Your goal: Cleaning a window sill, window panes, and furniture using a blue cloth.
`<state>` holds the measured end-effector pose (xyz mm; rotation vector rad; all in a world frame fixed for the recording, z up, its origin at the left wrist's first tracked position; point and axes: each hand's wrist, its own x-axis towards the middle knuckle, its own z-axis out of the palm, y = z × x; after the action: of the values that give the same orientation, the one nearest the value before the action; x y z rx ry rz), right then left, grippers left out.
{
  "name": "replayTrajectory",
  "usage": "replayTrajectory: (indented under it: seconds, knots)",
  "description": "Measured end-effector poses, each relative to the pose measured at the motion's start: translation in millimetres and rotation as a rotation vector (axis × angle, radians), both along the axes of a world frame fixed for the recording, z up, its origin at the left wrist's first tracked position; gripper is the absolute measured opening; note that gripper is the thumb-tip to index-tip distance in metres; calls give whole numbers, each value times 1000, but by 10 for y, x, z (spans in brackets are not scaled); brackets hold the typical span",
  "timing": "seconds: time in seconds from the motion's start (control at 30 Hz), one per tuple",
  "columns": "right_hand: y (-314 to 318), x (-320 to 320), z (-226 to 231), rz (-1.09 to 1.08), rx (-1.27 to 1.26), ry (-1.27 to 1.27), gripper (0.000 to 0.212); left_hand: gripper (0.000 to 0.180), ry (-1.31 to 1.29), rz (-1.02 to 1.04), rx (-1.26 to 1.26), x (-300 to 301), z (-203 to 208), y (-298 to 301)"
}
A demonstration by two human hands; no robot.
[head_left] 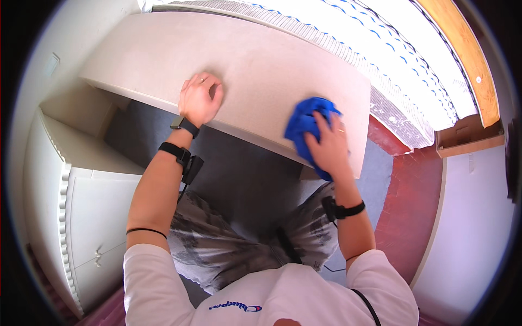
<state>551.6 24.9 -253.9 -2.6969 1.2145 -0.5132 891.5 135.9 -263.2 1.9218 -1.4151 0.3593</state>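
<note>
A bunched blue cloth (300,120) lies on the right end of a long pale tabletop (261,60), with part of it hanging over the front edge. Pressed down on the cloth is my right hand (330,142), its fingers curled into the folds. My left hand (201,98) rests on the tabletop near the front edge, left of the middle. Its fingers are curled into a loose fist, and nothing shows in them. A watch (185,126) and a black strap with a small device (187,163) are on my left arm; another black strap (342,209) is on my right wrist.
Behind the table is a bed with a white, blue-patterned mattress (375,38) and a wooden edge (462,43). A white cabinet (103,217) stands at left. An open cardboard box (470,141) sits at far right, above a white panel (473,206). My legs are below the table's front edge.
</note>
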Motion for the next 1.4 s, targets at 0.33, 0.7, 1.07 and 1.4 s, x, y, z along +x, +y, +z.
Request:
replayTrajectory:
  seconds: [0.33,0.7,1.07,1.4]
  knots:
    - [-370,-855,-51,-360,47,27,63,7,-9,-16,38,-43,34,23]
    - [328,298,-15,101,-57,78,65,8,-31,11,31,-10,0,-14]
    - [-1341,-506,61,-352,265,340,89,8,-13,21,31,4,-25,-3]
    - [-966,262,115,-148,228,399,84,8,-36,30,47,13,-4,25]
